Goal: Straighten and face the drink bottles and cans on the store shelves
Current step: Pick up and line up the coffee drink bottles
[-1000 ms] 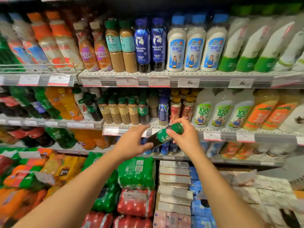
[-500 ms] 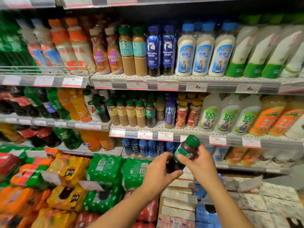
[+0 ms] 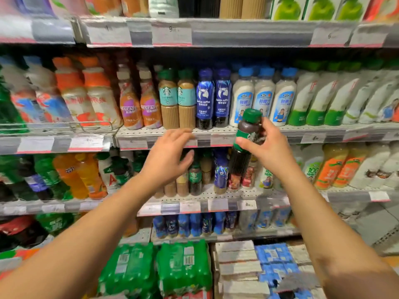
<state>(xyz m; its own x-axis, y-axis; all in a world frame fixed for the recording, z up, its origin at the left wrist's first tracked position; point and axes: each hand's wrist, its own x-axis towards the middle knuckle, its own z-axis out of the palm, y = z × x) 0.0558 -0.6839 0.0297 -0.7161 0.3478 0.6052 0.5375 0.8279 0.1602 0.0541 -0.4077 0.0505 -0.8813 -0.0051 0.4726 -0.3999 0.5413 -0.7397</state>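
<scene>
Hands: right hand (image 3: 268, 147) gripping dark green-capped bottle (image 3: 246, 143), left hand (image 3: 167, 157) spread, holding nothing.

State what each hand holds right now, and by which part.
The right hand grips the dark green-capped coffee bottle around its upper body, at the green label below the cap. The left hand holds nothing, fingers spread.

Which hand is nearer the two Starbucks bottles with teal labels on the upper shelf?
Left. The left hand is open just below the teal-label Starbucks bottles, at their shelf edge. The right hand grips a dark green-capped bottle farther right.
</scene>
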